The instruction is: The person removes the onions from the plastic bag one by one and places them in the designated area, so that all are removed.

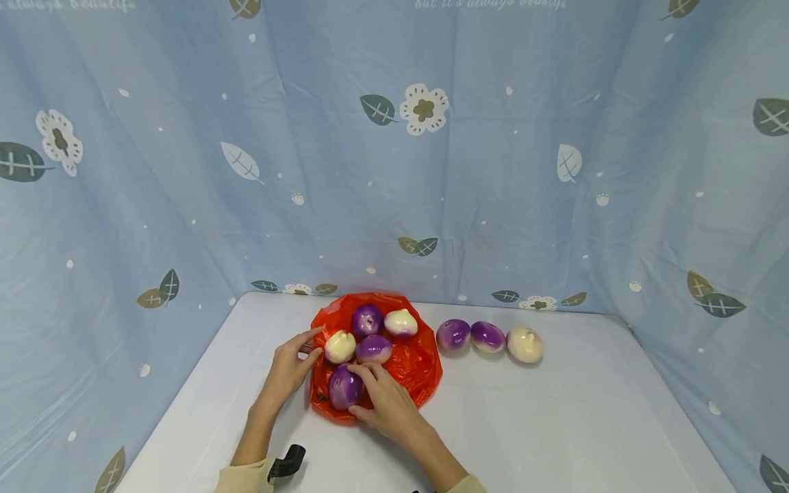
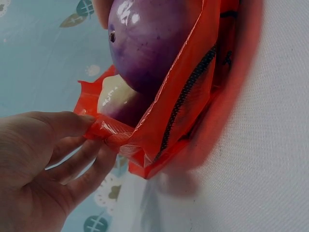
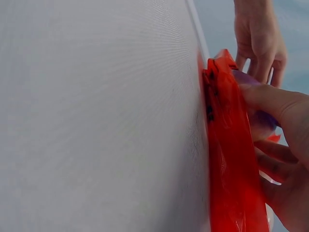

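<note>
A red plastic bag (image 1: 409, 370) lies spread on the table with several glossy purple-and-white turnips inside its raised rim. With its thumb and fingers, my left hand (image 1: 291, 366) pinches the bag's left edge, seen also in the left wrist view beside a pale-tipped turnip (image 2: 118, 99). My right hand (image 1: 391, 407) grips a purple turnip (image 1: 344, 389) at the near left of the bag, thumb and fingers on its right side. Behind it sit a pale turnip (image 1: 340, 347) and a purple one (image 1: 374, 350). In the right wrist view, the bag's side partly hides the gripped turnip (image 3: 263, 121).
Right of the bag, two purple turnips (image 1: 453, 335) and a cream-coloured one (image 1: 525, 344) stand in a row on the white table (image 1: 542, 424). A blue patterned curtain (image 1: 493, 205) hangs behind and at both sides. A black device (image 1: 287, 462) is at the left wrist.
</note>
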